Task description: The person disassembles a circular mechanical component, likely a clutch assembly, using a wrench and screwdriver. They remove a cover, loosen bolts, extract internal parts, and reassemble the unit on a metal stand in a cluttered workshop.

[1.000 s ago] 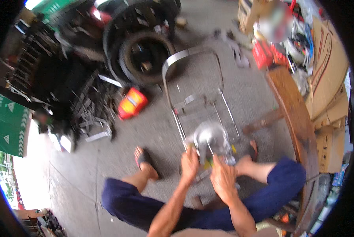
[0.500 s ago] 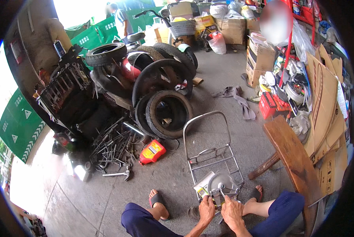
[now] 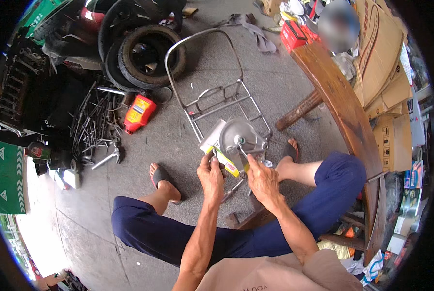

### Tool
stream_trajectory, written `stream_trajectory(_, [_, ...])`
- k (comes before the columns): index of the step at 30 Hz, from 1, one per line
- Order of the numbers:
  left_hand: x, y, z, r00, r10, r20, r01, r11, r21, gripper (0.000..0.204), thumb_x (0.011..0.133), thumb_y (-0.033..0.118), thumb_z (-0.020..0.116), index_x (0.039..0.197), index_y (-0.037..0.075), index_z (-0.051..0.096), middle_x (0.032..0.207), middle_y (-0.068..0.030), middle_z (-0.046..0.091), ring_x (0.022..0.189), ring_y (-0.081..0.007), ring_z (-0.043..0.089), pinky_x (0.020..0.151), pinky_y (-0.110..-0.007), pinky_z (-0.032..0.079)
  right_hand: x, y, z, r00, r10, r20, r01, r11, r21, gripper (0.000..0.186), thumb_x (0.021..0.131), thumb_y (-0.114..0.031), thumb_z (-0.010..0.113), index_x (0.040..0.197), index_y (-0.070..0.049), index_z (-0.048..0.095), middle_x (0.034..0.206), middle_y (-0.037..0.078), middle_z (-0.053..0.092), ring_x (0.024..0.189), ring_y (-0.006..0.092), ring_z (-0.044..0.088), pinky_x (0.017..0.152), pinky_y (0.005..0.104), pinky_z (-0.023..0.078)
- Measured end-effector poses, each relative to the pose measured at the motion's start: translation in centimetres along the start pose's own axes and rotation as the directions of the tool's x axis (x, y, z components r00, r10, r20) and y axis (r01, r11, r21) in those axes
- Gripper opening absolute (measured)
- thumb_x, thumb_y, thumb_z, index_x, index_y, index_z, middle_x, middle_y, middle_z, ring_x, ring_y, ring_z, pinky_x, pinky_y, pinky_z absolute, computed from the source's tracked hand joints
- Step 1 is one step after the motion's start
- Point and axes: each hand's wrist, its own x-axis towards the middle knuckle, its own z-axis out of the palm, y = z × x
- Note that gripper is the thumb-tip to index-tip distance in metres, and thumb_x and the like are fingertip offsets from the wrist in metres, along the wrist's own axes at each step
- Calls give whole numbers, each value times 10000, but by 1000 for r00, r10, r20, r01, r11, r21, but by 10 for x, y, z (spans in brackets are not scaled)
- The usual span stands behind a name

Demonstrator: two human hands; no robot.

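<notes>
While my left hand (image 3: 211, 177) curls around a small grey piece (image 3: 215, 154), my right hand (image 3: 264, 181) grips a slim metal tool (image 3: 244, 152) at the round metal plate (image 3: 233, 132), over the frame (image 3: 197, 33)'s near end

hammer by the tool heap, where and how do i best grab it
Probably take the hammer by its handle, from above on the side nearer the person: the handle lies flat, slanting out across the floor toward the lower left, while the head sits close against the tool heap.
</notes>
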Motion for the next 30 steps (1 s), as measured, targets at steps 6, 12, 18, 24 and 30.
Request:
stream_trajectory(6, [-3, 13, 2, 979, -78, 187, 61, 994, 95, 381, 951, 98, 491, 1314, -16, 505, 664, -4, 521, 491, -78, 469, 387, -220, 340, -1, 0, -2, 1000, 18, -7, -18, 1000, 7, 385, 836, -36, 591, 1219, -4, 573, 768, 169, 657, 663, 337, 647, 593, 429, 499])
stream_trajectory(12, [-3, 7, 3, 982, -45, 183, -10, 957, 289, 388, 944, 88, 476, 1310, -38, 507, 673, -25, 533, 491, -96, 494, 384, -245, 392, -4, -3, -5, 999, 36, 29, -35, 999, -5, 385, 870, -114, 587, 1240, -11, 553, 777, 166, 638, 641, 353, 636, 598, 456, 501])
stream_trajectory(18, [-3, 2, 5, 981, -23, 194, -42, 945, 323, 392, 940, 80, 475, 1310, -43, 510, 694, -44, 552, 489, -102, 503, 387, -257, 413, -15, -14, -24, 991, 134, -3, -134, 991, -3, 354, 867, -127, 580, 1195, 6, 583, 806, 177, 659, 668, 349, 651, 613, 457, 502])
stream_trajectory(24, [-2, -6, 6, 978, 47, 201, -119, 926, 360, 385, 935, 80, 481, 1297, -40, 528, 686, -48, 571, 492, -105, 517, 395, -264, 427, -11, -26, -29, 979, 196, 48, -196, 981, -7, 366, 841, -83, 568, 1199, -12, 596, 895, 176, 672, 743, 357, 654, 671, 448, 509])
stream_trajectory(30, [-5, -2, 7, 981, 72, 181, -145, 890, 432, 390, 913, 105, 504, 1272, -38, 555, 662, -84, 610, 524, -139, 573, 474, -300, 464, -7, -29, -26, 991, 120, 50, -118, 992, -43, 378, 834, -82, 591, 1204, -5, 592, 827, 173, 654, 708, 356, 644, 639, 447, 498])
